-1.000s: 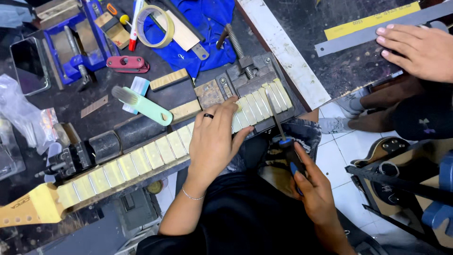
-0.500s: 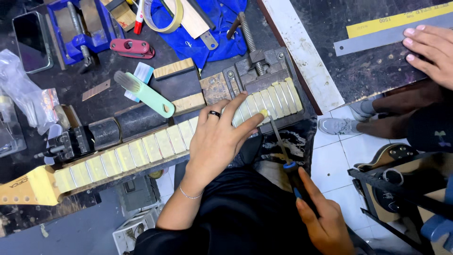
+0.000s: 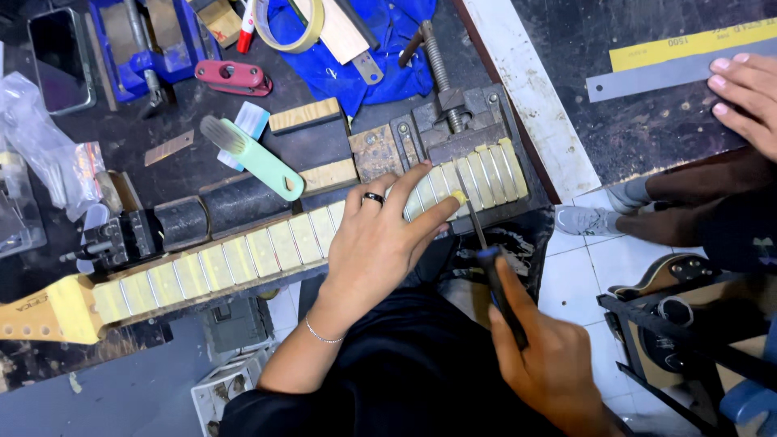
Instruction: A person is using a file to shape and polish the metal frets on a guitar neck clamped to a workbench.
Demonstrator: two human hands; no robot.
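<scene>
Guitar neck [image 3: 243,255] lies clamped across the dark surface [image 3: 227,170], its long axis running from the pale headstock at lower left up to the heel at upper right, where a metal vise [image 3: 453,129] holds it. My left hand [image 3: 380,243] rests flat on the taped fretboard near the heel, fingers spread and pressing down — not clenched round anything. My right hand [image 3: 550,364] is closed round the dark handle of a slim file [image 3: 486,251], whose thin shaft points up and away from me; its tip meets the fretboard just beside my left fingertips, crossing the neck's axis nearly square. The left hand is the nearer to the neck; the right stands off below the surface edge. A mint-green brush [image 3: 255,158] lies just above the neck. At far right, another person's hand [image 3: 749,97] rests on a grey strip [image 3: 647,81].
</scene>
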